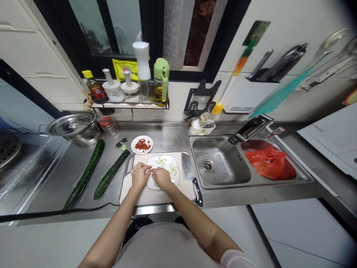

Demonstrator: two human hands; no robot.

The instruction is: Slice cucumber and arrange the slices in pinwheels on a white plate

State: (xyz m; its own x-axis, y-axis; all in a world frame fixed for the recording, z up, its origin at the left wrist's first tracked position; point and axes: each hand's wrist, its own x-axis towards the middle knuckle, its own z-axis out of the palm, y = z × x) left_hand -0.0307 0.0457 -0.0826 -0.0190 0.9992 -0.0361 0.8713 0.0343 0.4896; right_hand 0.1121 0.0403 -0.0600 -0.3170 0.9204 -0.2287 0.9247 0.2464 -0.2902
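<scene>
Both hands meet over the left part of a white square plate [164, 186], which lies on a cutting board [145, 199]. The fingertips of my left hand [140, 175] come together at the plate's left edge, thumb and forefinger close to the other hand. Fingers of my right hand [162, 177] are pinched at the same spot; whatever small piece lies between them is hidden. Thin cucumber slices [173, 169] form pinwheel shapes on the plate, partly covered by the right hand at the bottom. A kitchen knife [189, 168] rests along the board's right side.
Behind the board stands a small plate [133, 149] of red bits. Two cucumbers [111, 175] lie at left, near cucumber scraps [122, 143] and a lidded steel pot [83, 134]. To the right is a sink [223, 160] with a red plastic bag [267, 163]. A condiment shelf [131, 105] hangs behind.
</scene>
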